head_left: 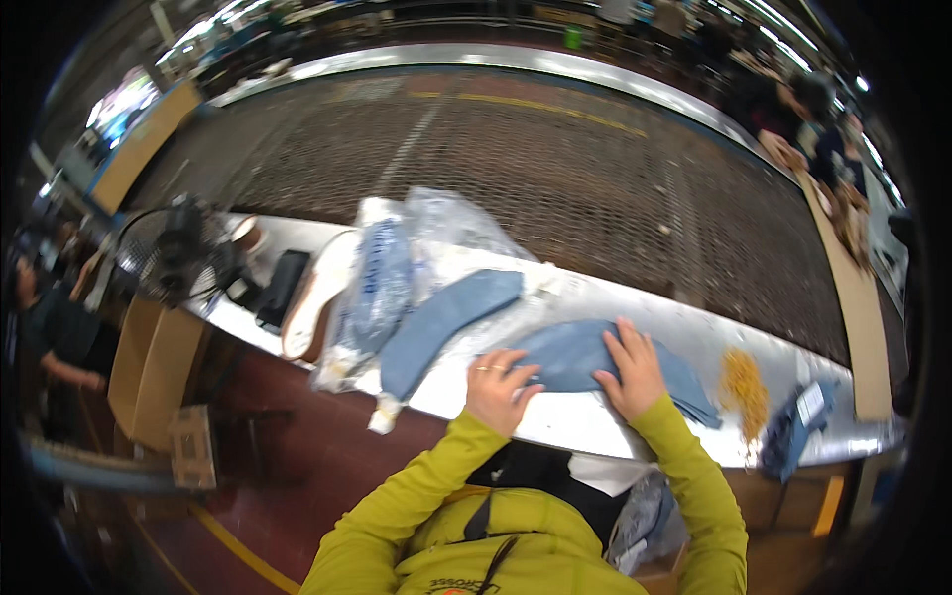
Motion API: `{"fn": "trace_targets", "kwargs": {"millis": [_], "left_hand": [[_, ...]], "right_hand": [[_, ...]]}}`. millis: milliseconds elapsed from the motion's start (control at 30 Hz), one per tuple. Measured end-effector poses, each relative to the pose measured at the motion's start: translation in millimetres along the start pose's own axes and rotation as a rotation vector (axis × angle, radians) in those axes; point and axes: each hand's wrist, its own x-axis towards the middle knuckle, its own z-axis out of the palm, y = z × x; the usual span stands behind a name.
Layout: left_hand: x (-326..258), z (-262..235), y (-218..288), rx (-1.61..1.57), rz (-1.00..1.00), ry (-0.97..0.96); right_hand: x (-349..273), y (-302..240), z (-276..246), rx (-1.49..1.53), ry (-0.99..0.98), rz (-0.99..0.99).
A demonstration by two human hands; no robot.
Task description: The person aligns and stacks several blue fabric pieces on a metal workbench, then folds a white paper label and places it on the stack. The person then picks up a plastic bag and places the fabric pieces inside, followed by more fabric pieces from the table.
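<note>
In front of me a blue-grey, flat, curved piece (pixel 570 357), looking like folded cloth or soft rubber, lies across the metal ledge. My left hand (pixel 499 390) rests at its left end, fingers apart, a ring on one. On the piece's middle my right hand (pixel 635 372) lies with spread fingers. Neither hand grips anything. To the left, a similar blue-grey piece (pixel 441 322) lies on clear plastic. Beyond that is a clear bag (pixel 377 273) with blue-grey contents. A pile of yellow bands (pixel 744 387) and a bundled dark blue item (pixel 796 426) sit at the right.
A white sole-shaped form (pixel 319 288), a black object (pixel 286 283) and a fan (pixel 174 248) stand at the ledge's left. Behind the ledge (pixel 684 312) spreads a wide mesh surface (pixel 555 169). Cardboard boxes (pixel 154 367) are lower left. People work at both sides.
</note>
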Motion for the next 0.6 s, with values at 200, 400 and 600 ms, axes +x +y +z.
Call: {"fn": "trace_targets", "kwargs": {"millis": [200, 400, 600], "left_hand": [[-5, -12, 11, 0.009, -0.124, -0.033], [-7, -15, 11, 0.014, -0.17, -0.062], [0, -4, 11, 0.028, -0.182, -0.049]], "right_hand": [[0, -3, -12, 0.127, 0.129, -0.079], [13, 5, -20, 0.251, -0.008, -0.004], [27, 11, -14, 0.322, 0.026, 0.07]]}}
